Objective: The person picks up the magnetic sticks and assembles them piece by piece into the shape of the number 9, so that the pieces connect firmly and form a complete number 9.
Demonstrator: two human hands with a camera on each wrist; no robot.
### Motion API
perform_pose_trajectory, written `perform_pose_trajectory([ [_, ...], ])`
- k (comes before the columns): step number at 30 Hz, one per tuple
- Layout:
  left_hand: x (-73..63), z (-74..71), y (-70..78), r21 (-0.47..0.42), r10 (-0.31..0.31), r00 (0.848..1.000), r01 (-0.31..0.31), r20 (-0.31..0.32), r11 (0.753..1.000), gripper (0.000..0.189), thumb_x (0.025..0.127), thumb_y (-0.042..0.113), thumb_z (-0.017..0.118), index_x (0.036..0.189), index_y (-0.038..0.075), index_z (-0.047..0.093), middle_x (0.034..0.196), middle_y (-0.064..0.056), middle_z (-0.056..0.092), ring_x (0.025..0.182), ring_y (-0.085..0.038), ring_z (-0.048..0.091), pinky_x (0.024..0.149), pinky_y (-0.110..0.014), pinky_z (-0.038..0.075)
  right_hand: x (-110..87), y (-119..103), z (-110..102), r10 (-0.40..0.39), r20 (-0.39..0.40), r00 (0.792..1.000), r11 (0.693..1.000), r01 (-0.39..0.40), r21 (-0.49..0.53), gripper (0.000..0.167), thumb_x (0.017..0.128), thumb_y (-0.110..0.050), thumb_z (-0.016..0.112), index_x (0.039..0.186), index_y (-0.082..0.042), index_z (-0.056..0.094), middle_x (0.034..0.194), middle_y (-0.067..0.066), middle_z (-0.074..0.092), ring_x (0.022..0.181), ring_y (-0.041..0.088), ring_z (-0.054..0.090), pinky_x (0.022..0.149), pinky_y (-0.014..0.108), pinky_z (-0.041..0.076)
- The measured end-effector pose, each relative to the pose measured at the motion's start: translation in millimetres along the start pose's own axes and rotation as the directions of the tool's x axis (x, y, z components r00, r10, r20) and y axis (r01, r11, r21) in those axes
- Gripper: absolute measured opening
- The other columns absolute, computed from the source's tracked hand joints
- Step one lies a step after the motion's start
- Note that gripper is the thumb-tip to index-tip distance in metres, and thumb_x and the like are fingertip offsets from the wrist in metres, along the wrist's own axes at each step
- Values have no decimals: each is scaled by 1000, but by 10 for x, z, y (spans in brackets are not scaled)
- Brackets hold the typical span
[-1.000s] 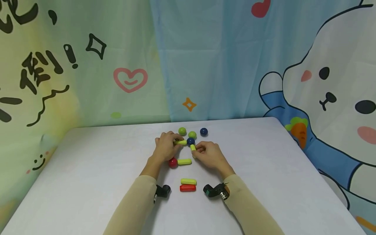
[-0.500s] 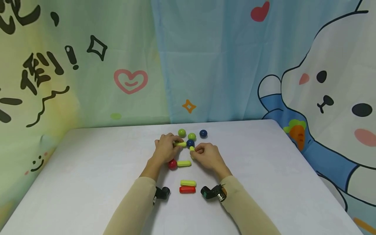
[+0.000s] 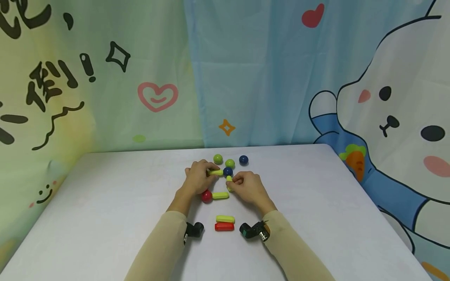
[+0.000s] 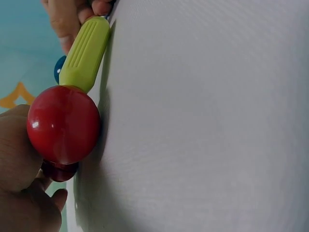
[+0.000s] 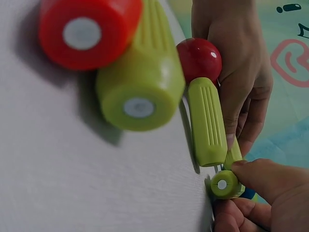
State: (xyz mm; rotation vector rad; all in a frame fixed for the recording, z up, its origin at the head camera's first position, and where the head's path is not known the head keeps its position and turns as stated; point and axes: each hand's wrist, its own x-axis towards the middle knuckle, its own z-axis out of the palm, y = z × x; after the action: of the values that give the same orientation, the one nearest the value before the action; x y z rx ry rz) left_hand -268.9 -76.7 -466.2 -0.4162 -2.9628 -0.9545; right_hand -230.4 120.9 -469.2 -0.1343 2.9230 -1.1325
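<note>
My left hand [image 3: 198, 177] pinches a yellow-green rod [image 3: 216, 172] whose right end meets a dark blue ball [image 3: 228, 172]. On the ball's near side stands a second yellow-green rod [image 3: 229, 178], pinched between the thumb and fingers of my right hand [image 3: 250, 187]. The right wrist view shows this rod's round end [image 5: 225, 185] with a silvery disc, the thumb on one side and fingers below. Close beside my left wrist lies a red ball [image 3: 206, 196] joined to another yellow-green rod [image 3: 220, 195]. A dark red piece [image 4: 60, 171] peeks out behind that ball in the left wrist view.
Nearer to me on the white table [image 3: 105, 218], a yellow-green rod [image 3: 225, 219] and a red rod [image 3: 224, 226] lie side by side. Beyond my hands sit two green balls, one left [image 3: 218, 159] and one nearer [image 3: 230, 163], plus a dark blue ball [image 3: 243, 160]. A printed curtain hangs behind.
The right hand has shifted slightly left, swinging the near end of its yellow-green rod leftward beneath the blue ball. The left hand keeps its hold in place.
</note>
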Motion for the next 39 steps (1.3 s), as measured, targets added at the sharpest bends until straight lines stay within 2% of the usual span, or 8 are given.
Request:
perform_pose_trajectory([
  [4,-5,2,0,8,4,1000,-4,2,1000,24,94,22,75,118,22,76,107,0,66,100,-23,53,86,-48,33,-3,5,0,-1,1,1000,1000,1,-2,25,91,-35,77,95,-10,77,82,-2,72,77,12,63,75,33,53],
  [8,-15,-10,-26,13,25,1000,-25,9,1000,31,95,26,74,126,22,72,118,-5,64,107,-25,52,89,-51,35,6,25,-11,-20,0,1000,1000,20,1,24,93,-34,75,95,-11,78,81,-3,72,76,11,63,74,32,52],
  [15,-71,-97,-142,-21,77,997,-77,24,997,35,96,29,72,130,20,69,129,-4,65,123,-28,51,96,-52,37,53,34,-84,-27,13,1000,1000,27,-4,26,97,-36,70,96,-11,77,79,-3,71,73,13,62,71,31,50],
  [21,-106,-159,-182,-40,117,993,-116,12,992,31,97,30,71,128,22,71,134,-3,65,129,-28,49,99,-52,36,155,46,-237,-60,-55,997,998,60,-1,26,98,-35,69,100,-9,73,89,4,70,78,19,61,70,32,50],
  [26,-152,-213,-182,-31,149,989,-149,8,988,26,95,26,73,121,22,73,128,-1,68,127,-26,50,98,-52,36,229,76,-356,-155,-43,987,988,155,-10,25,97,-29,70,108,-7,71,100,7,72,87,21,63,77,36,52],
  [32,-243,-298,-219,-28,190,982,-189,13,982,17,95,23,73,111,21,76,118,3,70,122,-23,49,96,-48,36,303,108,-390,-260,-63,963,965,261,-3,23,96,-18,70,112,-2,69,108,14,67,100,32,64,90,46,52],
  [35,-296,-333,-233,-21,226,974,-226,11,974,15,94,21,73,108,19,76,113,4,70,117,-21,50,93,-45,35,332,128,-390,-263,-71,962,965,263,-10,23,95,-16,71,113,-2,69,114,16,65,111,37,60,100,50,47],
  [39,-353,-335,-217,0,303,953,-303,9,953,17,92,17,74,109,17,76,107,4,72,110,-19,54,92,-43,38,349,176,-388,-243,-88,966,970,242,-26,23,94,-14,71,113,-2,71,121,18,63,120,41,52,106,54,38],
])
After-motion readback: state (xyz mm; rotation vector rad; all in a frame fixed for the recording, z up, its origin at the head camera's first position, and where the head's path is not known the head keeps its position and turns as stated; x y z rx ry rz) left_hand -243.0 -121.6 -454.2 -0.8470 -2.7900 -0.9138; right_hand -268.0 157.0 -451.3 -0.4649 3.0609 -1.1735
